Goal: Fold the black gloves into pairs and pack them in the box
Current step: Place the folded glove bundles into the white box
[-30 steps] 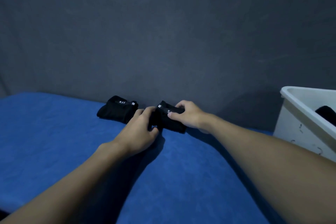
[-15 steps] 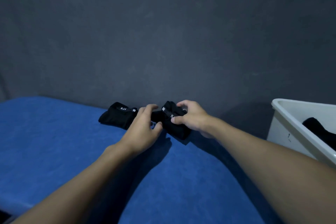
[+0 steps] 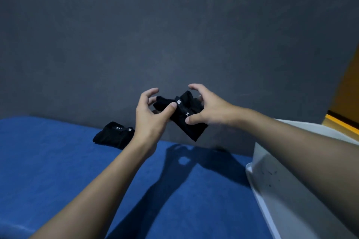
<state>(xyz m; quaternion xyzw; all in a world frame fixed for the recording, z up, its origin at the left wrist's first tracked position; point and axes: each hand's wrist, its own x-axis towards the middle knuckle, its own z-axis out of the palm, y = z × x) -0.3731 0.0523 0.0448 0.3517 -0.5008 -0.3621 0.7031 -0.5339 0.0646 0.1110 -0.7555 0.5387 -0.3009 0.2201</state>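
1. Farthest left of the box and well apart from it, a folded pair of black gloves [image 3: 113, 135] with white "5.11" lettering lies on the blue bench [image 3: 48, 161] against the grey wall. I see no shift in it over the last second.
2. Nearer the box, the left hand [image 3: 149, 116] pinches one end of the second bundle, with the thumb on top and a finger beneath. Its other fingers [image 3: 153, 91] are loosely curled and off the cloth.
3. The glove bundle [image 3: 186, 120] is what changed. A second ago it lay on the bench beside the first pair, under both hands. Now it hangs tilted in the air, clear of the bench and closer to the box.
4. Next toward the box, the right hand [image 3: 211, 110] grips the bundle's other end, thumb in front and fingers behind, with the forefinger lifted free.
5. The white box [image 3: 275, 180] sits at the far right. The right forearm crosses its opening, so I cannot see inside.
6. I judge the fold finished and the carry to the box begun, with one pair left on the bench to pack.
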